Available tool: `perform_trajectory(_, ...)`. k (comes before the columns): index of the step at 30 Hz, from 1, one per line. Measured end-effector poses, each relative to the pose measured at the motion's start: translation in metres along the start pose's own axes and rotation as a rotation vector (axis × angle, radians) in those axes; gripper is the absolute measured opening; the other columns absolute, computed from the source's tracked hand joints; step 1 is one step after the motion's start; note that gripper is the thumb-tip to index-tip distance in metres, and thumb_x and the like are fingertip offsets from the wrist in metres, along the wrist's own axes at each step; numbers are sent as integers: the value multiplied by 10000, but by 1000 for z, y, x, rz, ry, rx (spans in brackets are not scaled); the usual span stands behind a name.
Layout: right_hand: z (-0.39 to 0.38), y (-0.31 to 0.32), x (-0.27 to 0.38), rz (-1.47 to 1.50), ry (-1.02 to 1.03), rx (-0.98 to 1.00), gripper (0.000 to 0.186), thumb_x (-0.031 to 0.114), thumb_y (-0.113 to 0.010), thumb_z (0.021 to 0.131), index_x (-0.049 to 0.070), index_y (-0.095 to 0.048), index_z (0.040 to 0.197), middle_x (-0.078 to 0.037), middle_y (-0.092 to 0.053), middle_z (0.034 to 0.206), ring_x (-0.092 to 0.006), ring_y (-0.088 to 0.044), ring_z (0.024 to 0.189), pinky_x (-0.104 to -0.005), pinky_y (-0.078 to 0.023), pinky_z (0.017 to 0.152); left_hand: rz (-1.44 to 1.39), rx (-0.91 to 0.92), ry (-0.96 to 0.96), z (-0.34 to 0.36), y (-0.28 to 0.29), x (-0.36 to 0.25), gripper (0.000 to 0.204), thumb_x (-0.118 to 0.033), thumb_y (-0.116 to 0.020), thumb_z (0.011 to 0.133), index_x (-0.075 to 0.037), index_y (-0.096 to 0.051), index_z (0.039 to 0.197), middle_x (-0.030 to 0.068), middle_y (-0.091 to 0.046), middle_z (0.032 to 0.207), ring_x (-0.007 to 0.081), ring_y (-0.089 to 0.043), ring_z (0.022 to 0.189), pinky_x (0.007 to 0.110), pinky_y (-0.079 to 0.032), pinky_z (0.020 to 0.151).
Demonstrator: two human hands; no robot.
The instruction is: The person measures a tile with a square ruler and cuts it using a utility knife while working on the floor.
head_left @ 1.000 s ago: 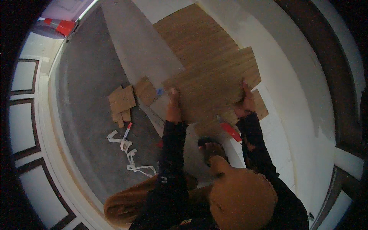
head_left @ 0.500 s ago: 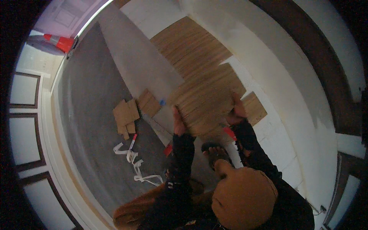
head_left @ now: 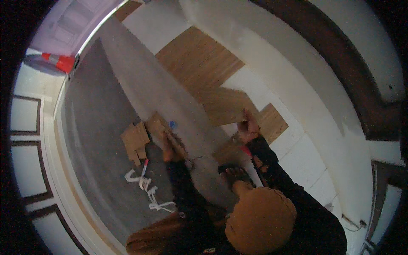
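A square-ended wood-look floor board lies or hangs just in front of my right hand. The fingers of that hand are at the board's near right corner and appear to grip it. To the left, my left hand is at a small wood-look offcut, with its fingers reaching along the piece. Motion blur hides whether they close on it. A small blue thing lies beside this offcut. Under my right wrist a red thing partly shows.
Wood-look boards cover part of the white floor along the right wall. Another board piece lies right of my hand. At left are stacked offcuts, a marker and white strips. My sandalled foot is near. An orange cone stands far left.
My left hand has left the board and moved left to the small offcut. The board has turned and shifted, with my right hand still at its edge. The view has shifted slightly.
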State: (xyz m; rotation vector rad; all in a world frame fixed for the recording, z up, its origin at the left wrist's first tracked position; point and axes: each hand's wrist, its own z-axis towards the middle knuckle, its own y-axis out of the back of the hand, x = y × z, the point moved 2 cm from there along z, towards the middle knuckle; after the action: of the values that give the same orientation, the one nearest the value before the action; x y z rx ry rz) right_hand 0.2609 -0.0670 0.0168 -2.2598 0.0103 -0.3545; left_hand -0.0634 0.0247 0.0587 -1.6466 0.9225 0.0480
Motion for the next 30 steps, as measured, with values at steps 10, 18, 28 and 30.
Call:
perform_trajectory(10, -27, 2, 45, -384, 49, -42, 243, 286, -703, 935, 111, -650, 1096, -23, -652, 913, -175, -628, 748, -332, -564, 709, 1290, -692, -408, -77, 107, -112, 460, -265, -692, 908, -3, -609, 1277, 121, -707, 1099, 255, -677, 935, 365, -536, 808)
perform_trajectory(18, -45, 8, 12, -415, -48, 7, 324, 332, -764, 889, 113, -662, 1103, -56, -732, 911, -186, -711, 747, -334, -592, 581, 1757, -1163, -180, -143, 247, -116, 517, -279, -660, 910, 9, -557, 1326, 220, -668, 1216, 310, -683, 1043, 410, -546, 849)
perform_trajectory(28, -35, 25, 30, -542, -97, 70, 449, 409, -683, 936, 115, -585, 1261, -56, -659, 1147, -232, -647, 978, -434, -560, 684, 314, -373, 110, -40, -39, 89, 433, -352, -544, 1027, -35, -571, 1321, 80, -647, 1210, 209, -647, 1023, 362, -545, 823)
perform_trajectory(30, -47, 2, 17, -587, -69, 87, 448, 419, -681, 936, 117, -588, 1254, -51, -659, 1115, -221, -641, 968, -414, -556, 677, 250, -111, 70, -49, -41, 90, 425, -341, -536, 1032, -36, -567, 1326, 65, -645, 1211, 183, -644, 1025, 355, -540, 833)
